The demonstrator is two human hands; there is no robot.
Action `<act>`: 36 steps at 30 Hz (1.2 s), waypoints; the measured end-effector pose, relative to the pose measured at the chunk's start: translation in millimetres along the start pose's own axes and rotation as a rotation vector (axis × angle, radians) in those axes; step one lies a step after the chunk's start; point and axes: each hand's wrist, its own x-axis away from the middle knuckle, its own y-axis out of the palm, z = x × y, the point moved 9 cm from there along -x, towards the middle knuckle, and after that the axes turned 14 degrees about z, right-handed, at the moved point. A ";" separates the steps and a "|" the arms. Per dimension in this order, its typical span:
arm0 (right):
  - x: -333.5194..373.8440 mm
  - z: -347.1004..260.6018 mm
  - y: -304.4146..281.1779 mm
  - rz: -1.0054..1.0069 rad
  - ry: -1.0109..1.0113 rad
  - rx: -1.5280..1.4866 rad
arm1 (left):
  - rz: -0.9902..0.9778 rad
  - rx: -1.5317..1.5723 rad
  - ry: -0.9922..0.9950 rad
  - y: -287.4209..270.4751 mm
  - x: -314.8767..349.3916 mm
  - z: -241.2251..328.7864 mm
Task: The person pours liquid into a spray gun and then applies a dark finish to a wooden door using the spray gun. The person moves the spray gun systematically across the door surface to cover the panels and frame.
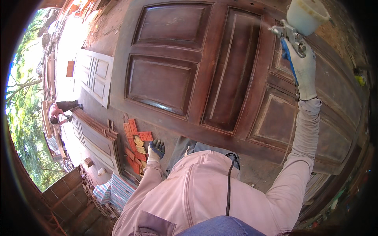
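Note:
My right hand (303, 65), in a white and blue work glove, is wrapped round the handle of a metal spray gun (289, 33). A white paint cup (307, 16) sits on the gun, and a faint mist shows left of its nozzle. Beneath it lies a dark brown panelled wooden door (199, 65), glossy in one left panel. A thin hose (292, 137) hangs down along my right forearm. Low on the left, my left hand (156, 149) wears a white glove with dark-coated fingers. Its fingers are loosely bent, apart from the door, with nothing visible in them.
Orange and yellow blocks (134, 143) lie beside my left hand. Further left are a pale panelled door (93, 76), a stack of doors (96, 143) and a bending person (59, 112). More brown panels (330, 98) lie at right. Striped sheeting (118, 192) is at lower left.

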 end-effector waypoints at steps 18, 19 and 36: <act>61.6 -80.4 44.9 -0.350 -0.667 0.289 | -0.224 0.089 -0.121 -48.2 -95.7 -48.8; 44.0 -81.5 56.1 -0.321 -0.661 0.363 | -0.089 0.090 -0.098 -46.8 -90.5 -54.5; 73.2 -120.4 73.2 -0.579 -0.232 0.166 | 0.016 0.178 -0.168 -137.8 -104.7 -98.9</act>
